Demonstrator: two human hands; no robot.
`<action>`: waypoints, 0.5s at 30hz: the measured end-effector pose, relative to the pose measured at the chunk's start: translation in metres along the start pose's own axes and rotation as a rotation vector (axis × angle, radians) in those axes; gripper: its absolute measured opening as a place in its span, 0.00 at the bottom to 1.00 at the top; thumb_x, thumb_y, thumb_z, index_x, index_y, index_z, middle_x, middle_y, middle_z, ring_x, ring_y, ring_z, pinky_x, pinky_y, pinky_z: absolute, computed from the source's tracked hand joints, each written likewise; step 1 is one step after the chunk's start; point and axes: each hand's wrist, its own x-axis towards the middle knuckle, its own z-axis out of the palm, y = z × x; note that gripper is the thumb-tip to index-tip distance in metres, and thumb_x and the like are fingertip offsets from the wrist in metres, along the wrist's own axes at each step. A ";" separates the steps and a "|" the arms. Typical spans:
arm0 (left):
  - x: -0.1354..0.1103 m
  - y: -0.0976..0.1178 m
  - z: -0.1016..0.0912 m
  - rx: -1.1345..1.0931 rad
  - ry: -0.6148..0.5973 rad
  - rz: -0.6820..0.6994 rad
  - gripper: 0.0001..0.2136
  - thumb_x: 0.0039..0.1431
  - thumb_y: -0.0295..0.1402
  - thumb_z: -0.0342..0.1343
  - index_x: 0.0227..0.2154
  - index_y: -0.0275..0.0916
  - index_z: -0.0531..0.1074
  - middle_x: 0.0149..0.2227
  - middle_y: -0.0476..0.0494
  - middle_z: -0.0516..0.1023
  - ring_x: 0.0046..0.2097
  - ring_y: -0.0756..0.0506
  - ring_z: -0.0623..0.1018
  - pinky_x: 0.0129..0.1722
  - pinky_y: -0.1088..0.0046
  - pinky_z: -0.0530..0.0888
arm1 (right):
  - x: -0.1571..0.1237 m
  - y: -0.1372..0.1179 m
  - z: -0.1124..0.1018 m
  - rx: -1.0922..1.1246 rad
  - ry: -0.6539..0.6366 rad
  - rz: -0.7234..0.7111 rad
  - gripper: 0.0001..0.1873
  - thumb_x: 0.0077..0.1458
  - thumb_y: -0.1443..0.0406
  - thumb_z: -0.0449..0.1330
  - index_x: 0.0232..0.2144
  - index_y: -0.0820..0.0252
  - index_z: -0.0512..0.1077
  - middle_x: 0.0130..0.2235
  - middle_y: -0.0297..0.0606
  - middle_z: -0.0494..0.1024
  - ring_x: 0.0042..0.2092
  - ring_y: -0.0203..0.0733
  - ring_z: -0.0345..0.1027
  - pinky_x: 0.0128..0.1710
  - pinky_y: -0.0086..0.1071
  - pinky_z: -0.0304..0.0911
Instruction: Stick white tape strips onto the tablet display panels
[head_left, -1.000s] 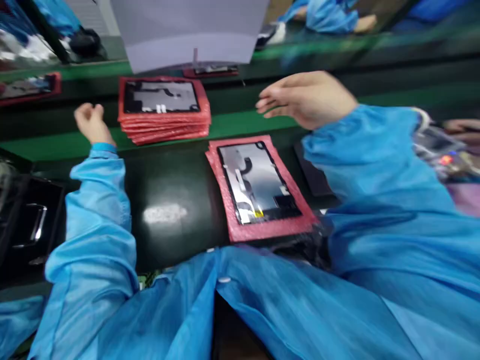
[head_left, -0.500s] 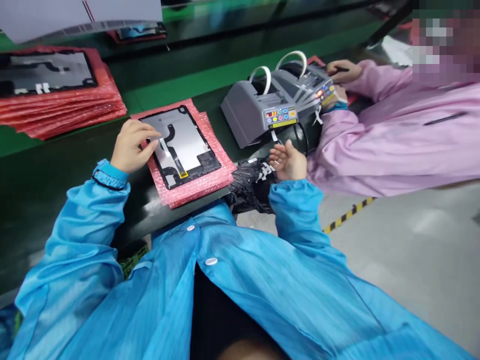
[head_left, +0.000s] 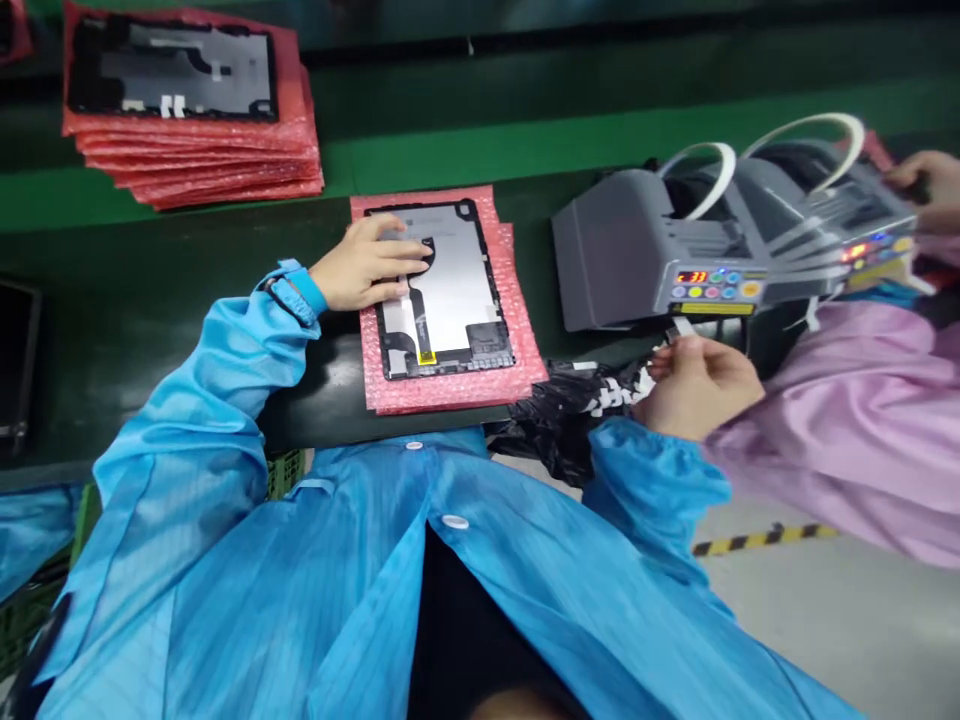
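My left hand point(head_left: 373, 264) rests flat on the upper left part of a tablet screen panel point(head_left: 459, 290), fingers stretched across its metal back and partly covering a black flex cable point(head_left: 421, 312). The panel lies on a short stack of pink bubble-wrap bags point(head_left: 529, 352). Under the outlet of the nearer grey tape dispenser point(head_left: 615, 245), my right hand point(head_left: 701, 382) pinches a short pale strip of tape point(head_left: 682, 327) between thumb and fingers. The dispenser's lit display reads 33.
A taller stack of pink bubble-wrap bags point(head_left: 225, 165) with another panel on top is at the upper left. A black plastic bag point(head_left: 555, 420) with white scraps hangs at the bench edge. At the right, a second dispenser point(head_left: 847, 215) stands near a co-worker's pink sleeve point(head_left: 847, 400).
My left hand has gone from a pinch over the white strip on the flex cable to lying flat on the panel. My right hand has moved up to the dispenser outlet and closed on the tape.
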 end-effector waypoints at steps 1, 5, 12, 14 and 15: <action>0.003 -0.004 -0.001 0.039 -0.048 0.027 0.13 0.42 0.26 0.70 0.34 0.44 0.82 0.47 0.44 0.82 0.68 0.29 0.58 0.69 0.49 0.39 | -0.004 -0.004 -0.002 -0.015 -0.057 -0.022 0.09 0.45 0.64 0.62 0.18 0.54 0.66 0.20 0.34 0.68 0.22 0.34 0.59 0.26 0.33 0.63; 0.015 -0.020 -0.010 0.323 -0.247 0.200 0.20 0.45 0.37 0.70 0.44 0.46 0.81 0.59 0.46 0.74 0.68 0.27 0.55 0.69 0.49 0.38 | -0.019 -0.032 0.011 0.013 -0.425 -0.125 0.06 0.43 0.61 0.64 0.21 0.55 0.71 0.20 0.34 0.69 0.22 0.33 0.58 0.23 0.31 0.53; 0.019 -0.026 -0.012 0.282 -0.273 0.153 0.24 0.43 0.53 0.71 0.42 0.50 0.79 0.61 0.51 0.73 0.68 0.29 0.54 0.69 0.49 0.34 | -0.027 -0.076 0.137 -0.158 -0.991 -0.148 0.10 0.52 0.67 0.61 0.21 0.59 0.68 0.21 0.30 0.65 0.28 0.32 0.62 0.33 0.28 0.63; 0.017 -0.024 -0.010 0.202 -0.234 0.103 0.22 0.43 0.53 0.71 0.39 0.49 0.79 0.58 0.51 0.75 0.68 0.30 0.53 0.69 0.48 0.35 | -0.027 -0.075 0.165 -0.197 -1.087 -0.127 0.10 0.53 0.65 0.62 0.22 0.59 0.68 0.21 0.31 0.66 0.31 0.35 0.67 0.37 0.30 0.67; 0.017 -0.022 -0.009 0.169 -0.218 0.084 0.21 0.44 0.53 0.71 0.38 0.49 0.79 0.57 0.50 0.76 0.68 0.30 0.54 0.69 0.48 0.36 | -0.026 -0.073 0.174 -0.210 -1.117 -0.122 0.10 0.53 0.64 0.63 0.23 0.59 0.69 0.22 0.31 0.67 0.33 0.36 0.69 0.38 0.31 0.69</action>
